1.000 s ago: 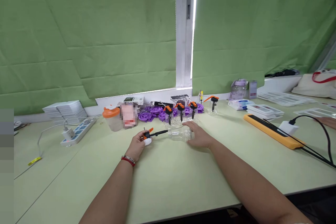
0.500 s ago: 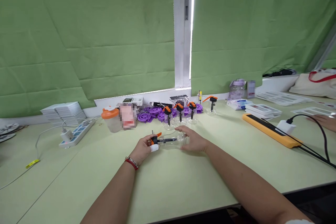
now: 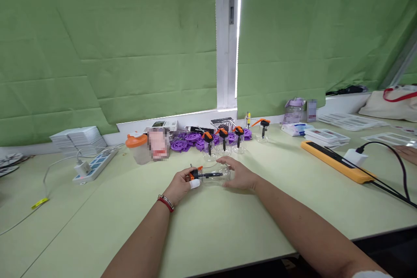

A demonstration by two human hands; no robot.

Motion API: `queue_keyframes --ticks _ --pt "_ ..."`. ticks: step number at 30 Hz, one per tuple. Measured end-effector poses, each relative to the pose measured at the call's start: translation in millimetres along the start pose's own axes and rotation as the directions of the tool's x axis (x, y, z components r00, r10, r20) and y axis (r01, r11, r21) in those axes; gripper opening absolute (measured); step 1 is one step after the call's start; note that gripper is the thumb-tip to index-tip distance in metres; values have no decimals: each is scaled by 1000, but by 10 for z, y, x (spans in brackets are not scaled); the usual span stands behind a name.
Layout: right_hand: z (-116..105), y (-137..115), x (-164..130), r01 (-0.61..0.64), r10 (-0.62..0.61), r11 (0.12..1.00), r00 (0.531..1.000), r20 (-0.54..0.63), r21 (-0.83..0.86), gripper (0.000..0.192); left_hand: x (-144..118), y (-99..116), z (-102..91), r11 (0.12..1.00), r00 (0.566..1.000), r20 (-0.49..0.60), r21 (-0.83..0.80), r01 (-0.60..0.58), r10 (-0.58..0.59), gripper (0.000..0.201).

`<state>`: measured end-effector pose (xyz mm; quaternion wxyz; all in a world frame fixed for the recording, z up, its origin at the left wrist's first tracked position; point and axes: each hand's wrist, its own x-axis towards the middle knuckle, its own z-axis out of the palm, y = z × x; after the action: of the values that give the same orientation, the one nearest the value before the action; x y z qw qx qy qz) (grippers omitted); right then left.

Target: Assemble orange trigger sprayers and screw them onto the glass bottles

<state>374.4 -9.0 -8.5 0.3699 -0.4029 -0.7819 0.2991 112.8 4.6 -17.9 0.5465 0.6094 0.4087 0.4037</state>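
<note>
My left hand (image 3: 180, 183), with a white finger cot and a red bracelet at the wrist, grips an orange and black pump head (image 3: 194, 174). Its black stem reaches into a small clear bottle (image 3: 219, 175) lying sideways just above the pale green table (image 3: 208, 226). My right hand (image 3: 238, 174) holds that bottle from the right. Behind my hands stand several finished clear bottles with orange pump heads (image 3: 223, 141) in a row.
Purple plastic wheels (image 3: 185, 142) lie behind the bottles, beside an orange-lidded jar (image 3: 138, 147). A power strip (image 3: 94, 164) and stacked white cards (image 3: 78, 136) sit at left. An orange power strip (image 3: 335, 161) with a black cable lies at right. Another person's hand (image 3: 408, 152) shows at the far right edge.
My left hand has pushed the pump head rightward, so its stem has gone into the bottle. Both hands drew a little nearer to me.
</note>
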Motion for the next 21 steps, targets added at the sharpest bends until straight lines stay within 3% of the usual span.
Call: queue_keyframes --ticks 6,12,16,21 --pt "22 -5 12 50 -51 997 999 -14 -52 76 -34 77 12 986 998 40 -163 44 -38 48" --pt "-16 -22 29 86 -88 993 996 -18 -83 74 -30 52 57 991 1000 31 -132 11 -7 44" --pt "-36 6 28 54 -54 998 999 1 33 76 -33 49 92 985 999 43 -171 -19 27 40" --pt "-25 77 35 -120 116 949 993 31 291 74 -33 52 94 984 997 51 -171 -43 52 40"
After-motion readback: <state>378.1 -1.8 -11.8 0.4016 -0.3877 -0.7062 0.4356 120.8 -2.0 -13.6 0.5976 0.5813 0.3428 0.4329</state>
